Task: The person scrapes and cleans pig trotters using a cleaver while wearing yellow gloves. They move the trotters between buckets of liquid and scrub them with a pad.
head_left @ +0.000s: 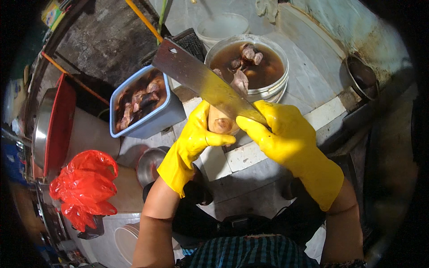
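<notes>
Both my hands wear yellow rubber gloves. Closed around the grip end of a cleaver (190,73) is my right hand (286,134); the handle itself is hidden in the glove. The broad blade slants up and away to the left. My left hand (194,138) grips a pale, skin-covered piece of meat (222,126) with a round, brownish cut end. The blade lies across the upper part of that piece, close to my left fingers. Just beyond it stands a white bucket (286,73) of brownish liquid, with meat pieces (248,53) sticking out.
A blue tub (152,118) of meat in dark liquid stands to the left. Farther off is a second white bucket (223,22). A red plastic bag (87,183) and a metal bowl (149,165) are at the left. A low tiled ledge (250,154) runs before me.
</notes>
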Demonstrator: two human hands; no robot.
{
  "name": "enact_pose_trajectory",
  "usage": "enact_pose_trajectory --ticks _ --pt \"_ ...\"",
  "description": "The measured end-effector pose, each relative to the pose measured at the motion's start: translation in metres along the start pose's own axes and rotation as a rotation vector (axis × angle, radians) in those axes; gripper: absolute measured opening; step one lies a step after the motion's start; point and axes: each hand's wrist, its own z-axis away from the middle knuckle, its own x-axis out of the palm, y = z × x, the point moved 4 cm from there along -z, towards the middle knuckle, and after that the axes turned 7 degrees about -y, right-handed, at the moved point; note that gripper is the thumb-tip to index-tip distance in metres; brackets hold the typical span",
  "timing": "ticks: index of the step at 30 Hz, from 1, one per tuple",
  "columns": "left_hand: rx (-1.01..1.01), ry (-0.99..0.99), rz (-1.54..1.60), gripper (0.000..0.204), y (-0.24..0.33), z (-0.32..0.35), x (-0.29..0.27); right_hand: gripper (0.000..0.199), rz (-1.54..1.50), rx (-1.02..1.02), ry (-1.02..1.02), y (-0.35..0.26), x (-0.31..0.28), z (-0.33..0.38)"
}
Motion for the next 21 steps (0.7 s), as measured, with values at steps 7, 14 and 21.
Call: enact_pose_trajectory --ticks 7,14,21 --pt "0.257 0.138 -0.197 0.098 -0.015 -0.007 -0.01 0.015 -0.469 0.462 -0.169 0.01 0.011 -0.004" --pt "0.036 0.156 0.091 0.087 0.0 -0.004 0.002 0.017 -0.593 0.536 -0.107 0.018 0.012 0.002" --pt "0.229 0.206 -0.123 0.091 -0.014 -0.006 0.002 0.015 -0.557 0.453 -0.157 0.008 0.016 -0.003"
